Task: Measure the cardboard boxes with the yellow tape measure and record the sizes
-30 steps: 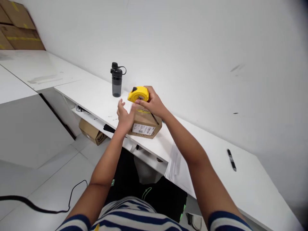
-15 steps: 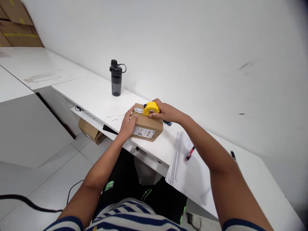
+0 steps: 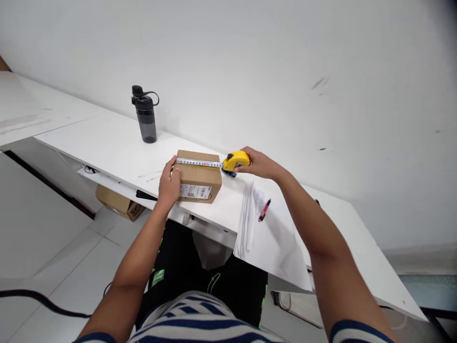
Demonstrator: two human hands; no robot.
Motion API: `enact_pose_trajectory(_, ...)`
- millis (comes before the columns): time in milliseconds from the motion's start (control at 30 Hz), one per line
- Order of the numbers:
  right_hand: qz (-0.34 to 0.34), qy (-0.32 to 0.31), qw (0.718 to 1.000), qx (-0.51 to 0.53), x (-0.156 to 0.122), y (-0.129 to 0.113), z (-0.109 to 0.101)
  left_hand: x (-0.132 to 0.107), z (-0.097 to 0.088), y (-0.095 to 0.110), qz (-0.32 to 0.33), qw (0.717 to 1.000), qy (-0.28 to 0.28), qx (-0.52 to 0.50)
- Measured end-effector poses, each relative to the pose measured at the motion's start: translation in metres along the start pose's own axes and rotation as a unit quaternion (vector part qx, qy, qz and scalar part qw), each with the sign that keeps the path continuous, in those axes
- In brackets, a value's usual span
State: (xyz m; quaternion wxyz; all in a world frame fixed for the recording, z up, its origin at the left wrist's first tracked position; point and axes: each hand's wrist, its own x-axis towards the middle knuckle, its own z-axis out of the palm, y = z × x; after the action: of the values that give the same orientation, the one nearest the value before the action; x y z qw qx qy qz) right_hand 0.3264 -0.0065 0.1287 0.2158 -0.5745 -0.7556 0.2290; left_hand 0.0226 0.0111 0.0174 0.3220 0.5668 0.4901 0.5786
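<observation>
A small brown cardboard box (image 3: 200,176) stands on the white table, a printed label (image 3: 195,191) on the side facing me. My left hand (image 3: 169,186) grips its left end, thumb on the near side and fingers by the top left edge, where the end of the tape is hidden. Across the box top runs the pulled-out tape blade (image 3: 198,163), its numbers facing up. My right hand (image 3: 262,163) is closed around the yellow tape measure (image 3: 233,161), just beyond the box's right edge. A small dark-blue item (image 3: 229,173) lies beneath the tape measure.
A dark shaker bottle (image 3: 147,124) stands behind the box to the left. Right of the box lies a stack of papers (image 3: 276,247) with a red and black pen (image 3: 264,210) on it. Another carton (image 3: 117,202) sits below the table, and the wall rises behind.
My right hand has drawn the tape measure rightward past the box edge, so much more blade shows. My left hand stays at the box's left end. The whole view has shifted.
</observation>
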Motion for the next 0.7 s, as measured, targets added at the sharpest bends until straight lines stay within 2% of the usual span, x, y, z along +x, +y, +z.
enact_pose_trajectory(133, -0.059, -0.001, 0.998, -0.027, 0.028, -0.037, 0.029, -0.001, 0.004, 0.008, -0.011, 1.0, -0.002, -0.029)
enact_pose_trajectory(267, -0.131, 0.004, 0.99, -0.048, 0.062, -0.08, 0.062, -0.004, 0.001, 0.016, -0.065, 0.996, -0.036, -0.05)
enact_pose_trajectory(367, -0.178, 0.021, 0.98, -0.088, 0.079, -0.103, 0.069, -0.016, -0.008, 0.021, -0.156, 0.982, -0.091, -0.06)
enact_pose_trajectory(433, -0.16, 0.061, 0.979, -0.111, 0.083, -0.111, 0.066, -0.024, -0.017, 0.023, -0.184, 0.974, -0.124, -0.05)
enact_pose_trajectory(467, -0.14, 0.084, 0.979, -0.12, 0.083, -0.113, 0.063, -0.026, -0.021, 0.025, -0.174, 0.976, -0.125, -0.039)
enact_pose_trajectory(533, -0.099, 0.121, 0.978, -0.141, 0.079, -0.112, 0.059, -0.019, -0.027, 0.027, -0.114, 0.99, -0.081, -0.017)
enact_pose_trajectory(600, -0.068, 0.142, 0.973, -0.169, 0.072, -0.108, 0.06, 0.0, -0.026, 0.028, -0.048, 0.998, -0.027, -0.013)
enact_pose_trajectory(633, -0.057, 0.145, 0.971, -0.182, 0.069, -0.105, 0.061, 0.013, -0.022, 0.028, -0.027, 0.999, -0.021, -0.022)
enact_pose_trajectory(700, -0.038, 0.144, 0.969, -0.197, 0.066, -0.1, 0.068, 0.039, -0.012, 0.025, -0.026, 0.995, -0.079, -0.047)
